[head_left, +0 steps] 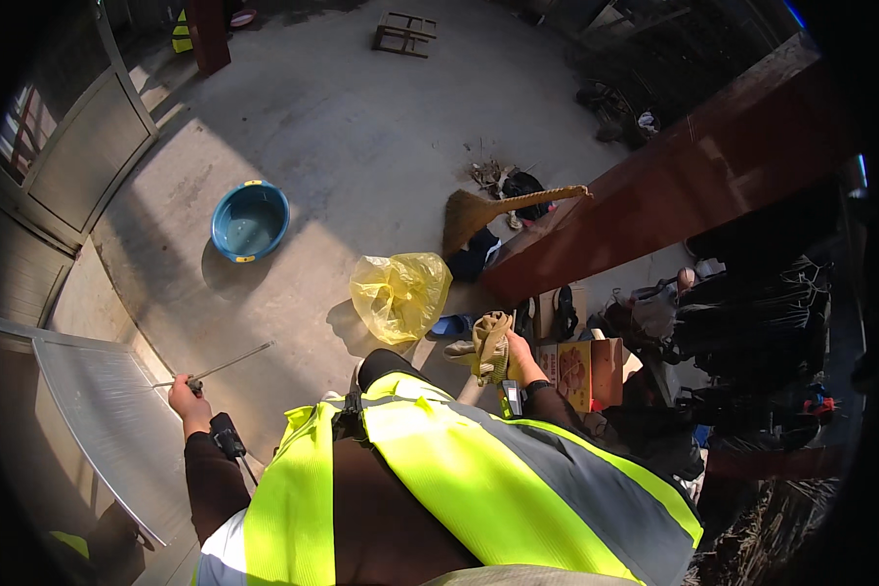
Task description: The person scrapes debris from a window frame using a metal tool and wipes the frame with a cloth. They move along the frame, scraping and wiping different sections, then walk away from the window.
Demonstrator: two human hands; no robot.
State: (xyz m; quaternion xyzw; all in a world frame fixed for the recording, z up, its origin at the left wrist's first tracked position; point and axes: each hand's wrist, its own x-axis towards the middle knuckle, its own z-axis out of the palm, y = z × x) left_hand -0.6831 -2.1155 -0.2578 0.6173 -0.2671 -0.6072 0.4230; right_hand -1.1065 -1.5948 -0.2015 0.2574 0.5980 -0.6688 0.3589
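My left hand point(188, 400), out to the left beside a metal door panel, is closed around a thin metal rod point(239, 361) that points away over the floor. On the other side, my right hand point(523, 359) grips a bunched tan and brown fabric bundle point(492, 344) that looks like work gloves. Between the hands and a little farther off is a crumpled translucent yellow plastic bag point(400, 293); neither hand touches it. A blue slipper point(451, 326) shows beside the bag, partly hidden.
A blue basin point(250, 223) stands on the concrete floor. A straw broom point(474, 213) leans by a red-brown column point(645, 186). Cardboard boxes point(578, 376), shoes and dark clutter crowd the right. The metal door panel point(117, 420) borders the left; a small wooden stool point(405, 34) is far off.
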